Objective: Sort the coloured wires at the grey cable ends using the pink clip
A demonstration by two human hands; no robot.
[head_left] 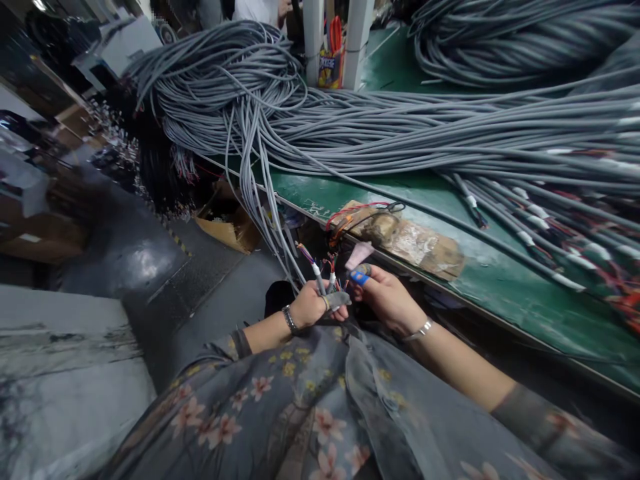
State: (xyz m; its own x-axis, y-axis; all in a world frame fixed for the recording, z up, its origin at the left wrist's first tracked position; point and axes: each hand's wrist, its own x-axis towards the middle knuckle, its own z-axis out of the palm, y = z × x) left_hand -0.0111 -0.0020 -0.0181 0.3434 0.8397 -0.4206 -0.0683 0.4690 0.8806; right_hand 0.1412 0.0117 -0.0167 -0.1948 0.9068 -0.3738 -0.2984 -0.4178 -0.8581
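My left hand (315,305) is closed around the stripped ends of a few grey cables (280,243). White sleeves and thin coloured wires (306,253) stick up above its fingers, and its thumb wears a grey cover. Close by on the right, my right hand (387,297) has its thumb and fingers pinched together near the wire ends. A blue wrap (359,277) covers one of its digits. What lies in that pinch is too small and hidden to make out. A pale pink scrap (359,255) shows just above the right fingertips.
A thick bundle of grey cables (350,127) runs across the green tabletop (300,193). By the table's edge lies a worn wooden block (420,247) with red and black wires. An open cardboard box (227,230) stands below on the floor. Another cable coil (520,40) lies at the back right.
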